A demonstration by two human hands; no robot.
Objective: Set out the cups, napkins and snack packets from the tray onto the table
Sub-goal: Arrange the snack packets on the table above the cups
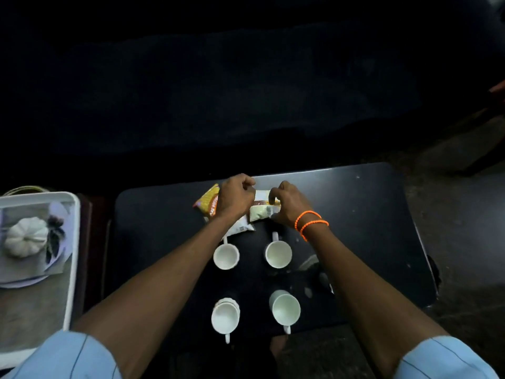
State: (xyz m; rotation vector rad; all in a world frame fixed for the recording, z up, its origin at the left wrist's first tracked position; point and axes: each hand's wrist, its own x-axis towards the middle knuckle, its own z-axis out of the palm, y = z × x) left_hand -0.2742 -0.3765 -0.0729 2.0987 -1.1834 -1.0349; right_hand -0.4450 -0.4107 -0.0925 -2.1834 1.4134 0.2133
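Note:
Several white cups stand on the dark table [355, 214]: two farther ones [226, 257] [278, 254] and two near ones [225, 318] [285, 310]. Beyond them lie snack packets. An orange-yellow packet [207, 199] sits partly under my left hand [236, 198], and a white packet [241, 228] shows under that wrist. My right hand [289, 205], with orange bands on the wrist, grips a white-and-brown packet [262, 210] at its right side. My left hand's curled fingers pinch that packet's upper left corner.
A white tray [74, 242] rests on a stand left of the table. It holds pale napkins [58, 212] on a plate with a white pumpkin-shaped object [26, 236] on top. The room beyond the table's far edge is dark. Rough floor shows to the right.

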